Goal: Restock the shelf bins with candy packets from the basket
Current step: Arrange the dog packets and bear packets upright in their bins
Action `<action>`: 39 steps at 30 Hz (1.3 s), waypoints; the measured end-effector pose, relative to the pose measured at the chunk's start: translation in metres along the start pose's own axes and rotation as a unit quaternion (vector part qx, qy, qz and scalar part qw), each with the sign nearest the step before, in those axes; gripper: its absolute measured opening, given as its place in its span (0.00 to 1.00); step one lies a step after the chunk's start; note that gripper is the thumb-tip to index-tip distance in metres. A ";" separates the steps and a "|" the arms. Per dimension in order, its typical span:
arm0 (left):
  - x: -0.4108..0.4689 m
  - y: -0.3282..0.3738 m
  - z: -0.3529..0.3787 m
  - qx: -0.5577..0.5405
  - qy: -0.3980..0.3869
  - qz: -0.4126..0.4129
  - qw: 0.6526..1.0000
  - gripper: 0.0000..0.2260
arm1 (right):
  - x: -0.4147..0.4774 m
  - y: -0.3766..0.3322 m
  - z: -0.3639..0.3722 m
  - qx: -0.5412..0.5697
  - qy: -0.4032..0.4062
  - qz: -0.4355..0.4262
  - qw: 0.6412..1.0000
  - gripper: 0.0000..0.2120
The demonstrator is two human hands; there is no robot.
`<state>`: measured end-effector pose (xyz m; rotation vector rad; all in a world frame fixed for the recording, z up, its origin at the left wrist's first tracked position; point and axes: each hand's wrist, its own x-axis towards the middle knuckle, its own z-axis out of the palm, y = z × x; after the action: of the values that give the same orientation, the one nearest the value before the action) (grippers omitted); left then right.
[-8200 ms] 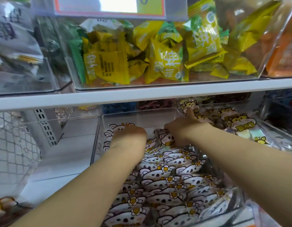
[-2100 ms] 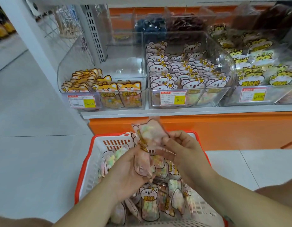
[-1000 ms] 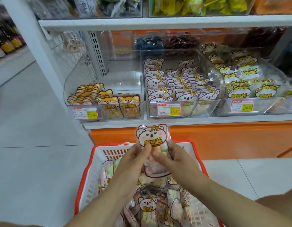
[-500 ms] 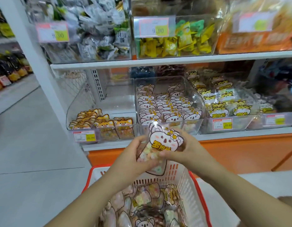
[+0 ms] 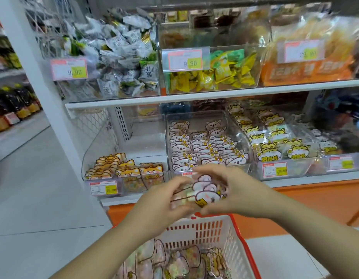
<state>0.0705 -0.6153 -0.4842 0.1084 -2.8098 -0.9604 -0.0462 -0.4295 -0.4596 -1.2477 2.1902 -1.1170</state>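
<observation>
- both hands occupied. the left hand (image 5: 164, 200) grips one end of a small stack of bear candy packets (image 5: 204, 193), and the right hand (image 5: 231, 190) curls round the other end. neither hand is free.
- the stack hangs in the air above the far rim of the basket (image 5: 204, 230), just in front of the front wall of the middle bin (image 5: 245, 137) on the lower shelf (image 5: 295, 179). number of packets in the stack: cannot tell, the faces overlap.
- judgement: the two-hand hold keeps the slippery bags squared up and facing one way, so they can go in as a row like the bear packets (image 5: 206, 150) standing in that bin. the print matches, so the middle bin is the likely target.
- loose packets (image 5: 180, 262) lie in the bottom of the basket. the task looks part way through, not near done.
- neighbours: the left bin (image 5: 98, 141) has fox packets at its front edge only, and the right bin (image 5: 307, 166) has tiger packets. mixing kinds is the risk.
- in the way: the middle bin's front wall has to be cleared from above, and the upper shelf (image 5: 215, 95) overhangs the back, so entry is a low slot. the front rows look tight, and some bare room shows toward the back edge.
- the price tag (image 5: 187, 173) on the middle bin is half hidden behind the hands.
</observation>
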 end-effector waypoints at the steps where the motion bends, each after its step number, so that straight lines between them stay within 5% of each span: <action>1: 0.003 0.002 -0.002 0.047 0.005 0.013 0.999 0.25 | 0.003 -0.001 0.002 -0.055 -0.009 -0.022 0.998 0.35; 5: 0.020 0.010 -0.010 0.090 0.091 0.033 0.991 0.24 | 0.014 0.004 -0.001 -0.037 0.089 -0.099 0.990 0.22; 9: 0.053 -0.001 -0.025 0.065 0.149 0.020 0.986 0.33 | 0.030 0.017 -0.032 -0.132 0.249 -0.149 0.948 0.20; 12: 0.094 -0.020 -0.038 0.139 0.135 0.002 0.981 0.22 | 0.062 0.031 -0.058 -0.256 0.295 -0.114 0.914 0.24; 21: 0.231 -0.049 -0.026 0.294 0.031 -0.019 0.955 0.14 | 0.176 0.081 -0.095 -0.423 0.268 -0.045 0.865 0.20; 28: 0.305 -0.064 -0.006 0.318 -0.064 0.003 0.946 0.14 | 0.240 0.108 -0.120 -0.298 0.216 -0.003 0.930 0.29; 33: 0.327 -0.075 0.002 0.279 -0.143 -0.001 0.950 0.12 | 0.258 0.118 -0.131 -0.253 0.106 -0.007 0.962 0.22; 39: 0.318 -0.062 -0.002 0.270 -0.197 0.005 0.942 0.14 | 0.274 0.114 -0.135 -0.315 0.060 0.011 0.947 0.19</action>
<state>-0.2405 -0.7046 -0.4767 -0.0378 -3.3638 -0.1895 -0.3411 -0.5670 -0.4524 -1.4097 2.7671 -0.4883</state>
